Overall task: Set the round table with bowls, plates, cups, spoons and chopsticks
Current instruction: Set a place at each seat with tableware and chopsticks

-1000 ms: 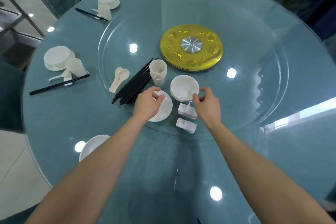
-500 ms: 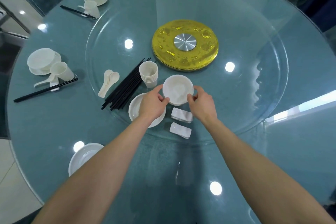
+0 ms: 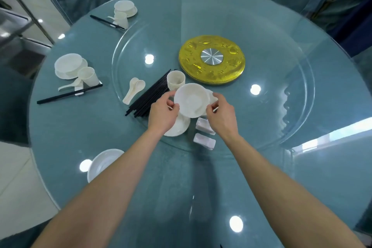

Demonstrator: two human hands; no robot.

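Over the turntable [image 3: 271, 86]: left hand [image 3: 163, 116] and right hand [image 3: 220, 118] are pinching the bowl [image 3: 191, 99] rim.
Bare plate [image 3: 100, 164]: sitting near-left of it (left hand closer).

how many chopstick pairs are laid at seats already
2: the left pair by the left edge, the far pair at the far-left seat. The bundle of spares lies on the glass turntable.

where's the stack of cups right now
Near the middle of the head view, the stack of cups stands right of the black chopsticks, left of the gold disc, just behind the held bowl.
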